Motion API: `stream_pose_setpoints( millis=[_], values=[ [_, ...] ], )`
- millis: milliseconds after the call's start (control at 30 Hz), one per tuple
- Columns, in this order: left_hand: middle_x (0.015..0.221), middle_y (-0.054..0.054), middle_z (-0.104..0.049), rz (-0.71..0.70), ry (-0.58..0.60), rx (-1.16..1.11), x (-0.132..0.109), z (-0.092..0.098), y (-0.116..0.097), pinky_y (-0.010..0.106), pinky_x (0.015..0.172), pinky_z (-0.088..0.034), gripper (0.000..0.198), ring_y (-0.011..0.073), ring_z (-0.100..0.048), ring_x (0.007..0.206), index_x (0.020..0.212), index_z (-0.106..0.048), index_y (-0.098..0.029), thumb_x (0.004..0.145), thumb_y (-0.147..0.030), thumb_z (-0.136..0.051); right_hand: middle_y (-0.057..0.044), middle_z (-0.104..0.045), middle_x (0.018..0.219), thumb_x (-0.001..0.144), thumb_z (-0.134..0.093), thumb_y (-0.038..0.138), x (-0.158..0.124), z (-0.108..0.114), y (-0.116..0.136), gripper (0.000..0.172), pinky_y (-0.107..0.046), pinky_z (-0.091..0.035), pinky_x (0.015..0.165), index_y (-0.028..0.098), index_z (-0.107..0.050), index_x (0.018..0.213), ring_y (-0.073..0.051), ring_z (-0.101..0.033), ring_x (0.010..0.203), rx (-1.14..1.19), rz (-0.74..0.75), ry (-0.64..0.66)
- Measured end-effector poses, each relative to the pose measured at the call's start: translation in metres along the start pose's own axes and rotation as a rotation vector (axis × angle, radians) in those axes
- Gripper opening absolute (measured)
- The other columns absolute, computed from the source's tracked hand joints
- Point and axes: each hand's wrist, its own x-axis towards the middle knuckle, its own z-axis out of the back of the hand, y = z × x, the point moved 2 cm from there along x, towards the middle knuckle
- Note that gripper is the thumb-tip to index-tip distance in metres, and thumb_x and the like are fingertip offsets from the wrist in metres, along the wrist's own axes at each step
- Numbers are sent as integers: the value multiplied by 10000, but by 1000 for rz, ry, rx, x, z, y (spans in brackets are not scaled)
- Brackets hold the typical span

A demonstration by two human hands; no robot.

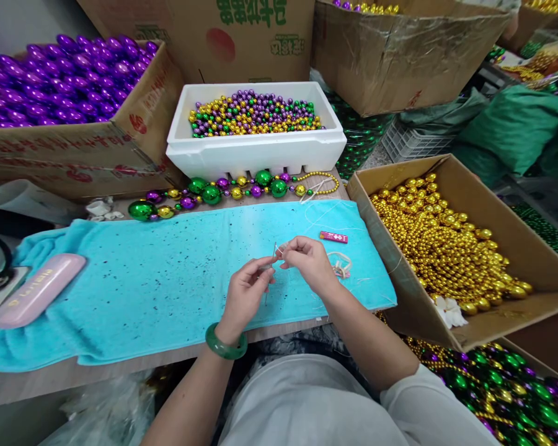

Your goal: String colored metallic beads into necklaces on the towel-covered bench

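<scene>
Both hands meet over a turquoise towel (158, 279) spread on the table. My left hand (247, 294), with a green bangle on its wrist, pinches a thin needle (274, 251) that points up. My right hand (309, 260) pinches a fine white thread right beside the needle's top. Loose white thread (341, 265) lies coiled just right of my right hand. A string of large green, purple and gold beads (214, 193) lies along the towel's far edge.
A white foam box of small mixed beads (255, 152) stands behind. A carton of gold beads (451, 248) is to the right, a carton of purple beads (65, 80) at back left. A pink case (35, 290) and a small red lighter-like item (333, 236) lie on the towel.
</scene>
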Motion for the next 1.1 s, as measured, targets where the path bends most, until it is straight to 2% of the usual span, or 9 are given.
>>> stream_pose_setpoints(
  millis=[333,767,967,1100],
  values=[
    [889,54,-674,-61,-1,68,-1,0,-1,193,488,-488,271,98,-599,621,1032,-706,-178,791,-291,-653,-13,-672,680,589,-636,202,1,-1,0,47,-251,-534,548,176,-603,568,-147,-621,659,16,-6,-16],
    [937,37,-671,-224,8,247,-3,0,3,210,578,-513,247,92,-616,667,1080,-692,-223,869,-261,-569,0,-639,629,612,-679,245,4,0,-2,100,-246,-536,518,167,-618,628,-135,-618,608,19,-3,-24],
    [947,47,-677,-209,-9,275,-4,-2,0,221,583,-513,249,98,-618,661,1080,-687,-209,873,-267,-561,5,-644,667,614,-689,253,5,1,-3,119,-247,-541,513,178,-611,663,-148,-645,641,52,15,-16],
    [948,47,-674,-211,-15,283,-3,-3,-1,218,578,-509,257,98,-617,657,1090,-681,-208,878,-274,-552,9,-648,673,621,-683,245,5,2,-3,107,-259,-555,568,178,-614,667,-142,-651,651,74,20,-10]
  ],
)
